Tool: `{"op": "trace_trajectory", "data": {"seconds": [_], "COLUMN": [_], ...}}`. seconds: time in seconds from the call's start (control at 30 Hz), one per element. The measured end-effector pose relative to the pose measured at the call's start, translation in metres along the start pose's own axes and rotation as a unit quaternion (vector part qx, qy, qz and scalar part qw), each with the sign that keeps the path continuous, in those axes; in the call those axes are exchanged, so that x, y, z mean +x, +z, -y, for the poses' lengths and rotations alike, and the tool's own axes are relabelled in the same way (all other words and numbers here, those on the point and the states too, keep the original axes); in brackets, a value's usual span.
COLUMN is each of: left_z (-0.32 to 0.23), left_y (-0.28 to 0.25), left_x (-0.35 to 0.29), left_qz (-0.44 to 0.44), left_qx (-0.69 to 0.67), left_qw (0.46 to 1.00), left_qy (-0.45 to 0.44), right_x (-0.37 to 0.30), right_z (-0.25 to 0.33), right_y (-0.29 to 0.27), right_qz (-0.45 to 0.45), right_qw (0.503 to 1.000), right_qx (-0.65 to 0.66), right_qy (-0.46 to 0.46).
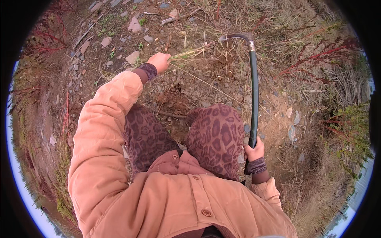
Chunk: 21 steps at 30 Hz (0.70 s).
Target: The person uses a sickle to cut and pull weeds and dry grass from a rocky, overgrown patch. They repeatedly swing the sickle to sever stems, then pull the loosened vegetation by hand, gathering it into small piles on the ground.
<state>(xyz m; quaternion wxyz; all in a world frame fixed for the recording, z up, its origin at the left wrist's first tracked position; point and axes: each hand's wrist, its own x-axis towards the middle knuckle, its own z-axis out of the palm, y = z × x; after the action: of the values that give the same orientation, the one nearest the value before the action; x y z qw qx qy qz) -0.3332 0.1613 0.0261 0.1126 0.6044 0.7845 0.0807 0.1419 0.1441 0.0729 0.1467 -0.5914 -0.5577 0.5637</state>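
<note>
The person wore a tan jacket (pixel 166 202) with round buttons (pixel 206 213) down the front, and spotted brown trousers (pixel 217 139), the knees bent and apart over the soil. Just beside the knee on that side, the right hand (pixel 255 150) was wrapped around the lower end of a sickle (pixel 254 91), fingers curled about its dark green handle. The handle ran up and away from the hand, nearly straight, to a metal collar (pixel 251 46) where the curved blade (pixel 237 36) bent off to the left.

Farther out than the knees, the left hand (pixel 160 62) was closed in a fist on a thin bunch of grass (pixel 185 54), its sleeve stretched forward. The stalks fanned from the fist toward the blade's tip; whether the tip touched them was hard to tell at that size.

Around and past the bunch lay brown soil (pixel 198 93) with dry stalks, and flat stones (pixel 135 25) were scattered ahead of the left hand and beyond. Red-stemmed plants (pixel 313 61) stood off to the right, and a green bush (pixel 349 135) grew near the rim.
</note>
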Motion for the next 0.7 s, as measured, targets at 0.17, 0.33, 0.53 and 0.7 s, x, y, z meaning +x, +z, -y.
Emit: {"op": "trace_trajectory", "data": {"seconds": [0.17,0.33,0.53,0.7], "left_z": [0.053,0.131,0.174,0.162], "left_y": [-0.026,-0.08,-0.109,-0.148], "left_x": [-0.039,-0.109,-0.216,-0.32], "left_qz": [-0.043,-0.121,-0.127,-0.114], "left_qx": [0.013,0.017,0.088,0.206], "left_qw": [0.996,0.978,0.936,0.894], "left_qy": [-0.078,-0.17,-0.317,-0.38], "right_x": [0.006,-0.01,-0.016,0.002], "right_z": [0.004,-0.007,-0.03,-0.05], "right_y": [0.004,0.014,0.02,0.012], "right_qz": [0.023,0.02,0.011,0.039], "right_qw": [0.997,0.997,0.997,0.986], "right_qx": [0.071,0.063,-0.049,-0.079], "right_qy": [0.016,0.033,-0.055,-0.139]}}
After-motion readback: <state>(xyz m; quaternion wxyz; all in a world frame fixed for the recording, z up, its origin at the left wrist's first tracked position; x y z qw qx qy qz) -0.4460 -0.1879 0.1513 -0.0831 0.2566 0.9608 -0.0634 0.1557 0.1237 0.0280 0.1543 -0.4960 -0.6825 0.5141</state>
